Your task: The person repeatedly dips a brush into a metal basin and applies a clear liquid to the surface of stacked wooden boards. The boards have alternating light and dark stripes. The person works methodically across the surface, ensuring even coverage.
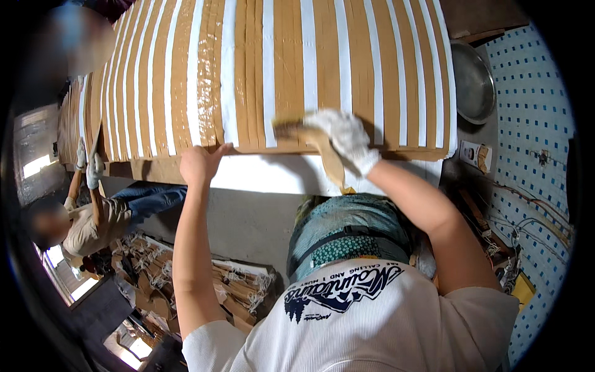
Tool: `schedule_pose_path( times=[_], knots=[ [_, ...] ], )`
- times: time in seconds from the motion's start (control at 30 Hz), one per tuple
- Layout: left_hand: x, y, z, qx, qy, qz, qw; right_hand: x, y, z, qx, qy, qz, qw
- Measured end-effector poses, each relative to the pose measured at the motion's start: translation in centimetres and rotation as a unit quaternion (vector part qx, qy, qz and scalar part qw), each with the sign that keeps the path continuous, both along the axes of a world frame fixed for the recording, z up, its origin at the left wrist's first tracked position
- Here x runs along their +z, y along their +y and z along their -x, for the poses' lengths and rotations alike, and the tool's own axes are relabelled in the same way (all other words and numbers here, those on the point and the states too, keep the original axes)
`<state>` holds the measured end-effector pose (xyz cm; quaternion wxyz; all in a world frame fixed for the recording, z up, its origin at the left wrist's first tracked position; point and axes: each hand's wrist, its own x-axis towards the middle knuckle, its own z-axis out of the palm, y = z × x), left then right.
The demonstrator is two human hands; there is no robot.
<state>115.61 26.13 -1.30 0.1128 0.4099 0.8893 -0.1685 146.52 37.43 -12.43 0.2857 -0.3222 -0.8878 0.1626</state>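
Note:
Brown cardboard sheets (285,68) lie overlapped in a wide fan across the table, with white strips between the brown bands. My right hand (344,133), in a white knit glove, is closed around a flat brush with a wooden handle (333,164). Its dark bristles (290,129) touch the near ends of the sheets, and the handle points back toward me. Left of the brush, my bare left hand (200,164) is closed on the near edge of the cardboard, thumb to the right. The fingertips are partly hidden. Several bands near this hand look wet and shiny.
A white board (266,173) sticks out under the near edge. A metal basin (474,84) stands at the right, by a blue-dotted wall (527,105) with cables. At the left, a co-worker with gloved hands (94,170) holds the far-left sheets. Cardboard pieces (229,291) lie at lower left.

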Motion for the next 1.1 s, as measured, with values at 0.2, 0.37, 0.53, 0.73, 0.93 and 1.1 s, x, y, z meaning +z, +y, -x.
schedule_pose_path(
  times=[0.2,0.37,0.53,0.73,0.93,1.1],
  knots=[
    [1.1,0.3,-1.3,-0.009,-0.019,-0.037,0.999,6.1,4.7,-0.6,0.062,-0.203,0.311,0.926],
    [-0.1,-0.4,-0.3,0.016,-0.020,-0.063,0.998,4.8,15.6,4.5,-0.066,-0.071,0.185,0.978],
    [0.7,0.7,-1.0,0.030,0.006,-0.042,0.999,3.8,29.5,9.2,-0.156,-0.057,0.118,0.979],
    [0.5,0.1,-1.1,0.050,0.015,-0.055,0.997,4.6,44.7,13.2,-0.175,0.012,0.111,0.978],
    [0.4,0.9,-1.1,0.146,-0.001,0.054,0.988,3.0,55.2,16.2,-0.257,-0.045,0.065,0.963],
    [0.4,1.9,-1.4,0.148,0.029,0.055,0.987,2.1,59.7,17.3,-0.256,0.019,0.034,0.966]
  ],
)
